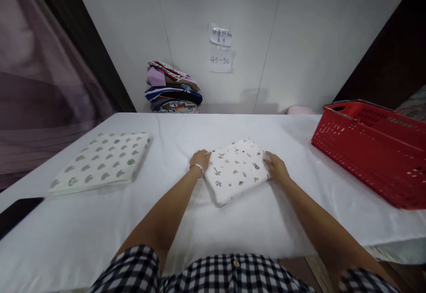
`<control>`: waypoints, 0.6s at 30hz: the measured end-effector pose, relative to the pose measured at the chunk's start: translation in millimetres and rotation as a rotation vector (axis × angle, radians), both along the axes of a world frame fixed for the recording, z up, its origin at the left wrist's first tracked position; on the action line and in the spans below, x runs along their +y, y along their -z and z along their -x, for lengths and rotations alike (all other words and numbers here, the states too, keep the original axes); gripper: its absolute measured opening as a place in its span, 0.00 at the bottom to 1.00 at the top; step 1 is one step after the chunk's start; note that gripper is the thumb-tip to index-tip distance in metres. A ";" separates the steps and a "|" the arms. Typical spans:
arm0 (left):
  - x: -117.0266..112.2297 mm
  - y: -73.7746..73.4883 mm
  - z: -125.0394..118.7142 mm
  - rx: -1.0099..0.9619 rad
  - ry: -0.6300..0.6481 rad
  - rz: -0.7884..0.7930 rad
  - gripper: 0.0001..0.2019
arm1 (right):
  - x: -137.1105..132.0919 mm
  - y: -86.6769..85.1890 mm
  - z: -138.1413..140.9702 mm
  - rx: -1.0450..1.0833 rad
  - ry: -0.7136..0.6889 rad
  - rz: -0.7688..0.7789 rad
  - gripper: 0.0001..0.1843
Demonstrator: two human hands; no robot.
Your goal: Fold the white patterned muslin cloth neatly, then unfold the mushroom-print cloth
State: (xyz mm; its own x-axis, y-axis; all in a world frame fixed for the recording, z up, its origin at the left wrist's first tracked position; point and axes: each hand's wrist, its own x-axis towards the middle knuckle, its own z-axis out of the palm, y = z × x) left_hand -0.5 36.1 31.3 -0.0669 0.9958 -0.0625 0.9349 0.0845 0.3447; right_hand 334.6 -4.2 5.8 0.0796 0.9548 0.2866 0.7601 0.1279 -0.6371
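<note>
**Flanking a folded print cloth on the white table**

Both hands sit at opposite edges of a small folded white cloth printed with little green and brown leaves, which lies flat on the white-covered table, just ahead of the person and turned slightly askew. The left hand, with a thin silver bracelet at its wrist, touches the cloth's far left corner; its fingers are loosely bent against the edge. The right hand touches the right corner, its fingertips meeting the edge of the fabric there. Whether either hand has actually pinched the fabric or only presses against it cannot be told from this view (the fingertips are hidden at the cloth's edge). The cloth therefore lies directly between the two hands, touching both.

Well apart to the left lies a larger folded white cloth with grey mushroom-like prints, flat on the same table. On the right side stands a red perforated plastic basket. Against the back wall sits a stack of folded multicoloured clothes, near two handwritten paper notes on the wall.
</note>
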 end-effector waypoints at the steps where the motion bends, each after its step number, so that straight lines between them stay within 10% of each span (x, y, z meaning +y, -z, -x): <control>1: -5.3 1.2 0.9 -0.003 -0.018 -0.003 0.20 | 10.3 -0.8 -0.6 -0.029 0.020 0.005 0.23; 6: -29.9 5.5 3.3 -0.025 -0.056 -0.050 0.19 | 25.7 1.0 0.5 -0.057 0.057 0.036 0.22; 18: -73.5 0.4 -1.5 0.020 -0.037 -0.057 0.17 | -51.9 -2.5 34.0 -0.304 -0.084 0.002 0.22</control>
